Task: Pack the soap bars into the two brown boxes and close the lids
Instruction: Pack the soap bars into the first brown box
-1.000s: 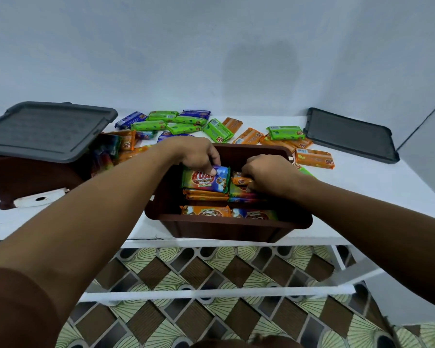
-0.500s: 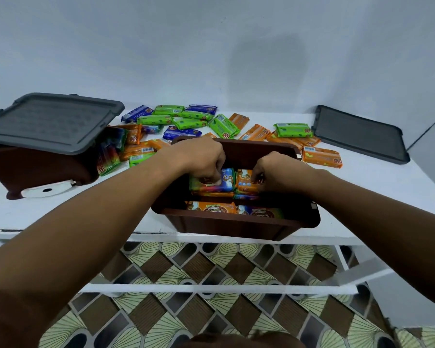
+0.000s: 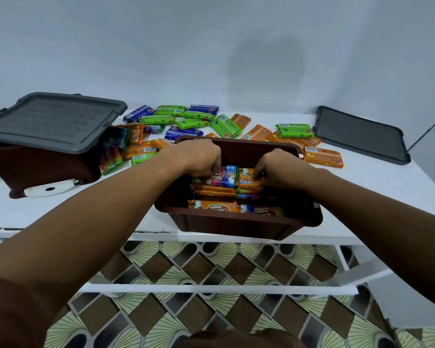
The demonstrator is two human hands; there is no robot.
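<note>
Here, inside the open brown box (image 3: 236, 223) at the front edge of the table (image 3: 374, 197), a blue-wrapped soap bar (image 3: 227, 175) is gripped by the left hand (image 3: 199, 159), and an orange-wrapped soap bar (image 3: 246, 181) beside it is pinched by the right hand (image 3: 279, 169).

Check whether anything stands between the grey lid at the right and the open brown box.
Yes: the left hand and right hand reach into the box, and an orange soap bar lies between it and the lid.
</note>
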